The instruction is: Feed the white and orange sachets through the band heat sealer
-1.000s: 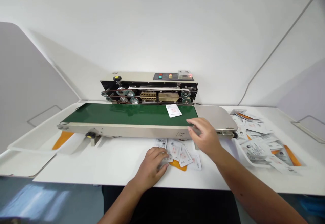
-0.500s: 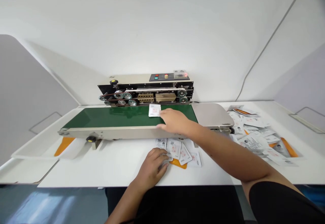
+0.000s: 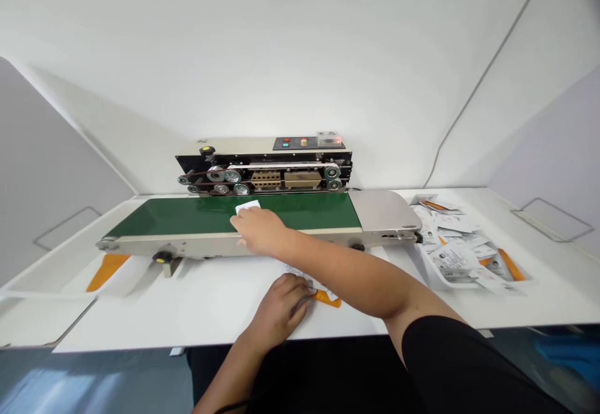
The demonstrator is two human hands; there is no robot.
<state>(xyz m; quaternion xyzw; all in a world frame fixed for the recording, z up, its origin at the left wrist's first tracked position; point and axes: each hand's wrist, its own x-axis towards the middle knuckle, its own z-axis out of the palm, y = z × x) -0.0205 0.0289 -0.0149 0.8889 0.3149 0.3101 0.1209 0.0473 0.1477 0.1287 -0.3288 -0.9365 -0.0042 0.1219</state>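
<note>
Belt (image 3: pixel 197 212) dark green, faintly glossy. Packet (image 3: pixel 247 207) on it white. Sachet pile (image 3: pixel 450 257) white, printed black and red, with orange strips (image 3: pixel 510 264).

A white tray (image 3: pixel 42 320) sits at the left end of the surface (image 3: pixel 154 320), beside an orange strip (image 3: pixel 107 271). A grey cable (image 3: pixel 485 73) runs down the wall at right.

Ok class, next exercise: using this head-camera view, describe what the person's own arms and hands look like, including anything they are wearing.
Both the right hand and the left hand are bare, with no gloves. A short black sleeve covers the right upper arm, leaving the forearm bare. The left forearm is also bare, with a thin dark band at the bottom edge of the view, too cropped to identify.
</note>
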